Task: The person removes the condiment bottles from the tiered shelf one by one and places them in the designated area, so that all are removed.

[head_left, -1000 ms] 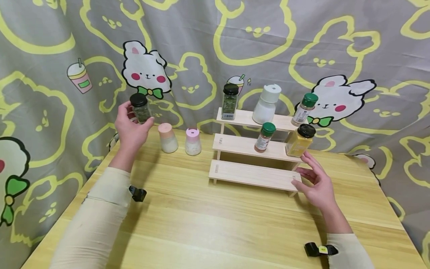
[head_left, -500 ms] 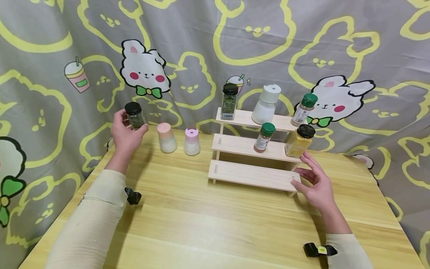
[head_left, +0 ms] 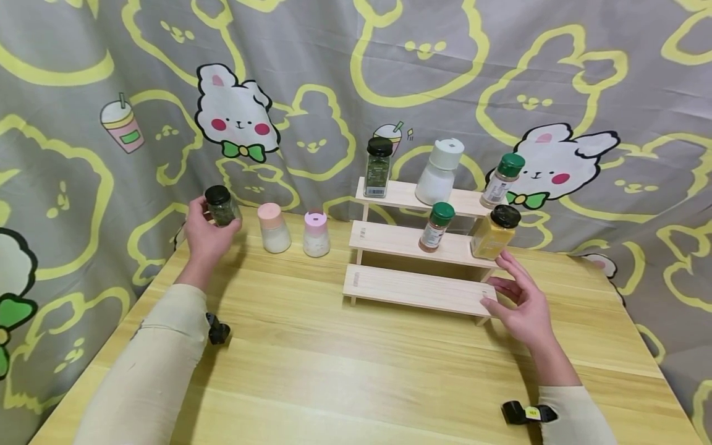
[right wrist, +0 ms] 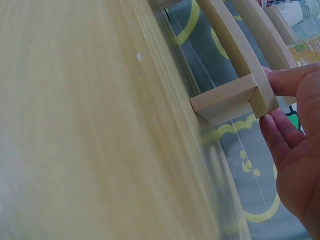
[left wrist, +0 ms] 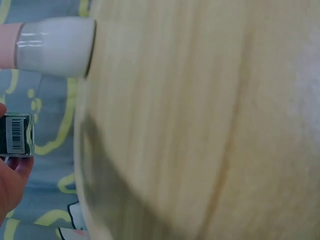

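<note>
My left hand (head_left: 208,235) grips a glass spice jar (head_left: 224,210) with a black lid and dark green contents, at the table's back left. In the left wrist view the jar's bottom (left wrist: 31,135) shows, held off the tabletop. To its right stand a pink-orange-capped shaker (head_left: 274,230) and a pink-capped shaker (head_left: 316,236). My right hand (head_left: 523,309) pinches the right end of the lowest step of a three-step wooden rack (head_left: 414,285); in the right wrist view, thumb and fingers (right wrist: 280,132) hold that step's corner.
On the rack's top step stand a black-lidded green jar (head_left: 378,170), a white-capped shaker (head_left: 439,176) and a green-capped bottle (head_left: 502,179). The middle step bears another green-capped bottle (head_left: 436,228) and a yellow jar (head_left: 494,235). A patterned curtain (head_left: 311,55) hangs behind the wooden table (head_left: 345,371).
My left hand has lowered the black-lidded spice jar and moved it slightly left. My right hand has stayed on the rack's lowest step.
</note>
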A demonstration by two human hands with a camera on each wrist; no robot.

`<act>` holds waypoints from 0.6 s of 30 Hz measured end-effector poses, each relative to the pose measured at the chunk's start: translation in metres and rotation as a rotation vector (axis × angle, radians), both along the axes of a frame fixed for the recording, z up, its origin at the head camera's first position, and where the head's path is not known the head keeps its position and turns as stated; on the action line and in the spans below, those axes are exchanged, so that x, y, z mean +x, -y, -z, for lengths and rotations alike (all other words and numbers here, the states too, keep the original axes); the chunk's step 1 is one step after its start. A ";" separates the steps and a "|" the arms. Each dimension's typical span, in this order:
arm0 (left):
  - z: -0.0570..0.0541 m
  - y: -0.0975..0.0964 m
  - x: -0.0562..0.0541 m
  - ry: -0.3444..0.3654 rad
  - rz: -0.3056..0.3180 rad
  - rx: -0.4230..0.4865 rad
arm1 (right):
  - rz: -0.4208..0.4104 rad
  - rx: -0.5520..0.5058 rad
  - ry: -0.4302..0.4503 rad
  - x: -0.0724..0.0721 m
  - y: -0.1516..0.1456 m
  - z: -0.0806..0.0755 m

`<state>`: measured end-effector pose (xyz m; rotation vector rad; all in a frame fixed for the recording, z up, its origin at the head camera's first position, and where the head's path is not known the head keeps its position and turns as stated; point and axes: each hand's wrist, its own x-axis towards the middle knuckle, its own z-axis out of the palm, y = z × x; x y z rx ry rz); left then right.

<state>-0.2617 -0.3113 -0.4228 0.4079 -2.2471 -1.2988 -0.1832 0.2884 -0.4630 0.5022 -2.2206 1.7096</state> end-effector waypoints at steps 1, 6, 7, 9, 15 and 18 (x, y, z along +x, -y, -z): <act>0.002 0.001 0.000 0.010 0.001 0.000 | -0.001 -0.004 0.000 0.000 0.000 0.000; 0.011 0.005 0.000 0.028 0.009 -0.018 | 0.000 -0.008 0.003 0.001 0.001 -0.001; 0.012 0.006 -0.001 0.029 0.009 -0.025 | 0.002 -0.003 0.004 0.001 0.001 -0.002; 0.015 0.007 -0.001 0.029 0.013 -0.030 | 0.006 0.003 0.004 0.002 0.002 -0.004; 0.022 0.009 -0.003 0.027 0.033 -0.035 | 0.005 0.019 0.000 0.008 0.010 -0.016; 0.025 0.009 -0.003 0.038 0.048 -0.030 | 0.003 0.021 0.001 0.011 0.013 -0.021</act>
